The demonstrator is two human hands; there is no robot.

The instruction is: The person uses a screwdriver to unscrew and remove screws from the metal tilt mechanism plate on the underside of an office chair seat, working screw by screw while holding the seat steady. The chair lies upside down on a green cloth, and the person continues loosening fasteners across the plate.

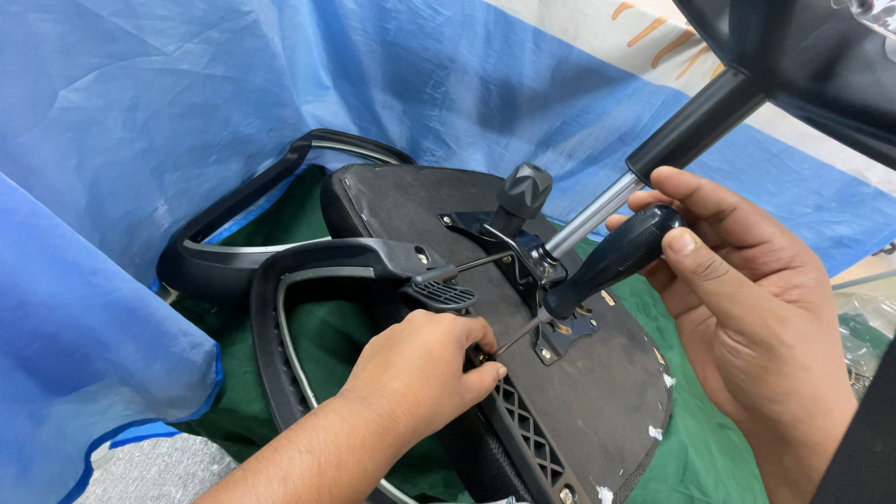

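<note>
Black plastic fills the handle of a screwdriver (616, 259), which the right hand (747, 308) grips with fingers curled closed around it. Its thin shaft slants down to a bolt spot at the near edge of the upturned chair seat (597, 401), beside the metal mechanism plate (551, 308). The left hand (425, 373) is pinched shut at the shaft's tip. An armrest (355, 266) lies along the seat's left edge; blue sheeting (140, 112) hangs behind.
</note>
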